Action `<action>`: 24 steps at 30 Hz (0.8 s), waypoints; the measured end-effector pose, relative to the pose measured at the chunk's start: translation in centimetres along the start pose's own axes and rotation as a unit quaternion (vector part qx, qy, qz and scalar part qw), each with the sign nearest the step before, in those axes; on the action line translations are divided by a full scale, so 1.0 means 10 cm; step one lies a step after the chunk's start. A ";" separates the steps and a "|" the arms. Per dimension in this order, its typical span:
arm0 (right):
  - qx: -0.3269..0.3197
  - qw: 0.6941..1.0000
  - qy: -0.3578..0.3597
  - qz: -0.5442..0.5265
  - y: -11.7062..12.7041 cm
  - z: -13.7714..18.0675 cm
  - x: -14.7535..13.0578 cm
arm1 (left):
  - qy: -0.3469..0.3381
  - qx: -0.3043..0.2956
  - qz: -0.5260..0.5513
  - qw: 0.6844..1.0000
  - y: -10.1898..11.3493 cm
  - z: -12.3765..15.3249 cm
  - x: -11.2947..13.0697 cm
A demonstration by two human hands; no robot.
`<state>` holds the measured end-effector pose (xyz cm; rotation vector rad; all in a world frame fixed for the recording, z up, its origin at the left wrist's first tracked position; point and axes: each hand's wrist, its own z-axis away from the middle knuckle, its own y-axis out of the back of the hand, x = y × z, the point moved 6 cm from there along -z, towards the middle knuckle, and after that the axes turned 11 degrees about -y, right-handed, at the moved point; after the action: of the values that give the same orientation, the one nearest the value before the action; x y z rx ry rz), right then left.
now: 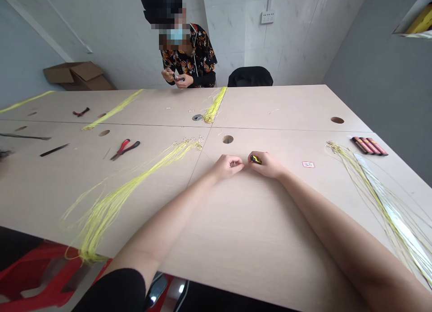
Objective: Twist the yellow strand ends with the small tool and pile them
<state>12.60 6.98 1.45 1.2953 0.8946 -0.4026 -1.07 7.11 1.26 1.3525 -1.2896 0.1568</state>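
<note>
My left hand (228, 165) rests on the pale wooden table (256, 231), its fingers curled in a pinch; what they hold is too small to make out. Right beside it, almost touching, my right hand (266, 164) is closed round a small black and yellow tool (255, 159). A long bundle of yellow strands (135, 181) lies to the left of my hands, trailing over the table's front edge. Another yellow bundle (378, 199) lies to the right.
Red-handled pliers (124, 149) lie left of centre. Red and black sticks (369, 145) sit at the far right. The table has round cable holes (228, 139). Across it a person (187, 55) in a patterned top works with both hands. A cardboard box (79, 76) stands at back left.
</note>
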 end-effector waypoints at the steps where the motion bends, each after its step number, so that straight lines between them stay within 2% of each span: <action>1: 0.001 1.000 0.002 -0.005 0.00 0.00 0.00 | 0.002 0.001 0.005 1.000 0.00 0.00 0.00; 9: -0.007 0.999 -0.003 -0.036 -0.01 0.01 0.01 | 0.004 0.003 0.015 1.000 0.00 0.01 -0.02; 24: 0.000 1.000 0.003 -0.006 -0.02 0.00 0.00 | -0.002 -0.006 -0.004 1.000 -0.01 0.01 -0.01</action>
<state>12.45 6.96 1.38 1.2931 0.9087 -0.4088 -1.04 7.06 1.08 1.3482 -1.2863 0.1413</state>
